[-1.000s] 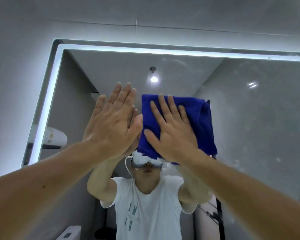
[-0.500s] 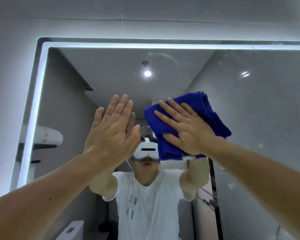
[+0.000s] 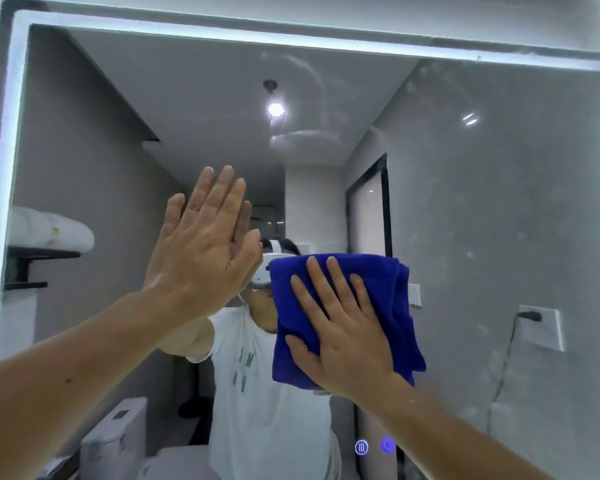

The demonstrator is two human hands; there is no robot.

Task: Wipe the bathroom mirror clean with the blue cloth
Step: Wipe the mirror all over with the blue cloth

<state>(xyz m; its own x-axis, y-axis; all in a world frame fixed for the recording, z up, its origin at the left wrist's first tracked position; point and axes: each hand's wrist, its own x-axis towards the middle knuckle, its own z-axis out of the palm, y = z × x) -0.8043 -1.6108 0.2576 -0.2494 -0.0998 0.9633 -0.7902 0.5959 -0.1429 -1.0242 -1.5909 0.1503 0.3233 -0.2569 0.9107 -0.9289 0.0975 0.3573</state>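
The bathroom mirror (image 3: 482,188) fills the view, framed by a lit white strip. My right hand (image 3: 343,327) lies flat, fingers spread, pressing the folded blue cloth (image 3: 392,306) against the glass right of centre. My left hand (image 3: 201,237) rests flat and open on the mirror to the left of the cloth, holding nothing. Faint smears and wipe arcs (image 3: 305,98) show on the upper glass, and pale specks dot the right side.
Two glowing touch icons (image 3: 374,446) sit low on the mirror. The lit frame edge (image 3: 4,168) runs down the left. The reflection shows a person in a white shirt, a toilet (image 3: 115,441), a wall shelf and a wall socket (image 3: 541,327).
My right hand has slid the blue cloth downward on the glass, from beside the upper middle to lower right of centre. My left hand stays flat on the mirror. The view has tilted lower.
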